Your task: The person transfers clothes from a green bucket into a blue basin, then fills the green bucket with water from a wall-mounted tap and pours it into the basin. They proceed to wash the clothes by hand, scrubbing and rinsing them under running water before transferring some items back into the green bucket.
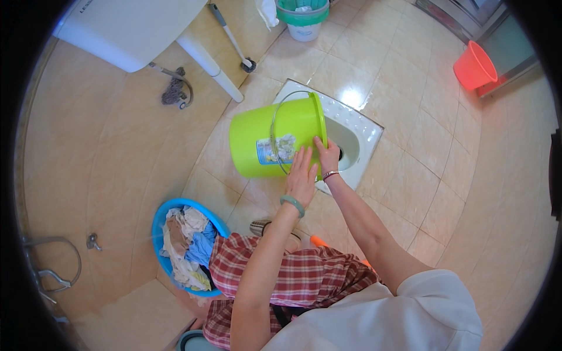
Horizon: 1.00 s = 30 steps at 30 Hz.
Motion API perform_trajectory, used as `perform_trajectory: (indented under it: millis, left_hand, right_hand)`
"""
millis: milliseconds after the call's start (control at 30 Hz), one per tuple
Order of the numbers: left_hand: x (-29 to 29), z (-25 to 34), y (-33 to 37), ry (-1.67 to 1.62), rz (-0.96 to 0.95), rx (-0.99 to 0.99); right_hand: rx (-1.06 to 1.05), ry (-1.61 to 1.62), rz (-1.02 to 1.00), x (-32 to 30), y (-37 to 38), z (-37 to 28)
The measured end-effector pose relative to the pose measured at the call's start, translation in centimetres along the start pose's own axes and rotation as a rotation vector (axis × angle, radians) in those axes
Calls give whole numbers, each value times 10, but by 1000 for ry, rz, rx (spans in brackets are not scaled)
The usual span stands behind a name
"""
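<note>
Bucket of round green plastic (252,131) is tilted, mouth to the right, partly over the white ceramic squat toilet (364,133). The right hand (329,158), its grip curled on the rim (320,114), seemingly holds this tilt; the left hand (300,180), fingers straight, seemingly steadies it.

Kinda cozy fit: white short-sleeved top (380,319), red plaid bottoms (295,278), green bangle (294,203) left, slim silvery bracelet (330,174) right.

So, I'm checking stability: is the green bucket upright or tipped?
Tipped: the green bucket is sideways, rim toward the squat toilet, right hand at the rim.
</note>
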State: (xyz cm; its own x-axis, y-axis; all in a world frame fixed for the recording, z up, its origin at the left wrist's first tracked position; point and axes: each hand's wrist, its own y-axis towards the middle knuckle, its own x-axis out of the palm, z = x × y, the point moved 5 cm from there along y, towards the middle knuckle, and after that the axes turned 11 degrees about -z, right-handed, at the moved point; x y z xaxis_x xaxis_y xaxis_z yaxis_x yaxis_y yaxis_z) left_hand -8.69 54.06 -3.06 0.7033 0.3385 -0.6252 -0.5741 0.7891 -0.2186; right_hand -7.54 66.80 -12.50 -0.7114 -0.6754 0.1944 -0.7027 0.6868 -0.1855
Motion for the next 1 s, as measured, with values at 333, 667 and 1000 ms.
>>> perform_trajectory:
  millis: [333,667,1000]
  left_hand:
    - [6,-16,-5,13,-28,-14]
    - [-6,-33,-13,-14,30,-49]
    - [-61,-88,-55,-101,178,-163]
  right_hand:
    - [171,400,120,-4,0,24]
    - [177,582,17,36,19,12]
    - [30,96,-213,121,-12,-11]
